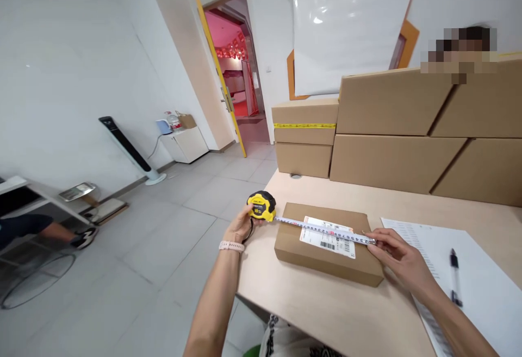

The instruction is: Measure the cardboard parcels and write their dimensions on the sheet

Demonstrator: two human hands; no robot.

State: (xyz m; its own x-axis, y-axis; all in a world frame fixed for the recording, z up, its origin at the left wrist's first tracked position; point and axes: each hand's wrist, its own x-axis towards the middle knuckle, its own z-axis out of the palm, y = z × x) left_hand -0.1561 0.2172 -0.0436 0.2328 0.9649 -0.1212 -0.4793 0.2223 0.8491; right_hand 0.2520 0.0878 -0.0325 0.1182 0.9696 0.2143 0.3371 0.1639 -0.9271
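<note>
Here, the left hand (238, 226) is gripping the yellow tape measure case (261, 205) just off the left end of the small cardboard box (326, 256), with its fingers curled around the case from below and behind. The left forearm is rising from the lower edge of the view, wrist bent slightly back, and a pale wristband (231, 246) is sitting on the wrist.

The tape blade (324, 230) is running from the case across the top of the box, over the shipping label (328, 236), to the box's right end. The right hand (402, 259) is lying palm down at that end, its fingers (377, 237) pressed together and pinching the blade tip against the top edge of the box. The right forearm is extending toward the lower right corner across the printed sheet (468, 270).

The box is lying flat on the table (326, 313), near its left edge. A pen (454, 275) is resting on the sheet, right of the right hand. Larger cardboard boxes (391, 129) are standing stacked along the far side of the table, one of them carrying a yellow strip.
</note>
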